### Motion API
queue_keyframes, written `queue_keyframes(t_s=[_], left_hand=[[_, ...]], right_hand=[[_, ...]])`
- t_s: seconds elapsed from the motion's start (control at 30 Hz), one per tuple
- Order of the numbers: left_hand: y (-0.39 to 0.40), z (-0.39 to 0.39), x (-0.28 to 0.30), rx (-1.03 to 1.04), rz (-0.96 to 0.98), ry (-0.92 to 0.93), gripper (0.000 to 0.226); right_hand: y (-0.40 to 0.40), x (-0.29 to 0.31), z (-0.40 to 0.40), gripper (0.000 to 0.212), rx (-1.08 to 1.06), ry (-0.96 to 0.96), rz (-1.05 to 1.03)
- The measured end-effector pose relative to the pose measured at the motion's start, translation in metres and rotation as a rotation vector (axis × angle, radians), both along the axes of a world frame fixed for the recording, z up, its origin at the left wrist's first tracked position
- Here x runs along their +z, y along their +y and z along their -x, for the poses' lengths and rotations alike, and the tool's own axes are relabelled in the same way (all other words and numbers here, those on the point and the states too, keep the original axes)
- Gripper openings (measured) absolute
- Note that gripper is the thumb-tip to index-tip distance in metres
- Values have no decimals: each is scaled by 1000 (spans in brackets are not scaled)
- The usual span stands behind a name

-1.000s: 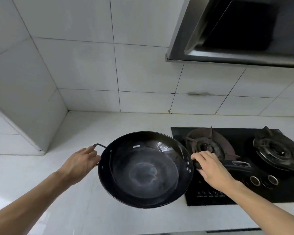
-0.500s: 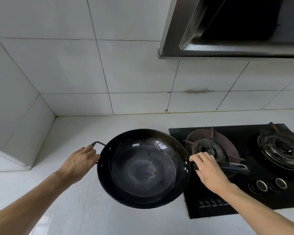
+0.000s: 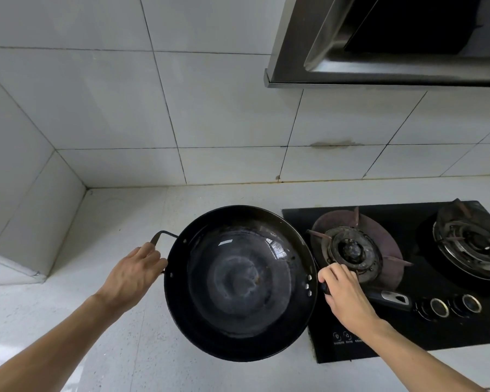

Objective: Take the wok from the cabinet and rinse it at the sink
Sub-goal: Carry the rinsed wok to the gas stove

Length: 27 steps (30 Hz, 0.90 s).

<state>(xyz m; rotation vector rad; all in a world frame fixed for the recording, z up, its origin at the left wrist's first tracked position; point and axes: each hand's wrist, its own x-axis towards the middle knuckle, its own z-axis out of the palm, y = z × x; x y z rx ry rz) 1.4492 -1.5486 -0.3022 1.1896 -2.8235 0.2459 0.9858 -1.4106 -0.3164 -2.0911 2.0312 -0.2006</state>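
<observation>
- Black wok point(image 3: 239, 281) held above the white desk point(image 3: 68, 306), beside the stove point(image 3: 408, 278);
- left hand point(image 3: 130, 275) grips its loop handle point(image 3: 160, 236);
- right hand point(image 3: 345, 295) grips its long handle point(image 3: 391, 297)

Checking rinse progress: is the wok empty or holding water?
Seemingly empty: the wok shows its bare dark bottom with pale rings, no food; a thin water film cannot be ruled out.
</observation>
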Motion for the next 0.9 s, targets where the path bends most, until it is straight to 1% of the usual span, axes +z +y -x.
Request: queue_keyframes(t_s=[0.2, 0.3, 0.4, 0.5, 0.53, 0.63, 0.73, 0.77, 0.83, 0.9], left_hand=[[8, 9, 8, 104, -47, -5, 37], [29, 27, 20, 144, -52, 90, 29], [55, 53, 28, 84, -83, 150, 14], [75, 74, 25, 3, -168, 143, 4], [80, 79, 24, -16, -196, 129, 5], [94, 93, 23, -93, -264, 107, 22], [108, 102, 20, -148, -327, 127, 38], [111, 104, 18, -162, -336, 137, 38], [116, 103, 14, -192, -343, 137, 31], [120, 100, 9, -209, -321, 91, 23]], right_hand=[[8, 0, 9, 46, 23, -37, -20], [15, 5, 15, 41, 7, -68, -10], [22, 8, 17, 38, 10, -93, -12], [26, 9, 14, 36, -10, -112, -46], [28, 9, 11, 36, -26, -124, -57], [40, 8, 1, 34, -79, -140, -66], [57, 7, -15, 31, -146, -161, -58], [63, 7, -21, 31, -170, -176, -58], [74, 6, -35, 29, -215, -219, -70], [84, 4, -50, 28, -265, -252, -79]])
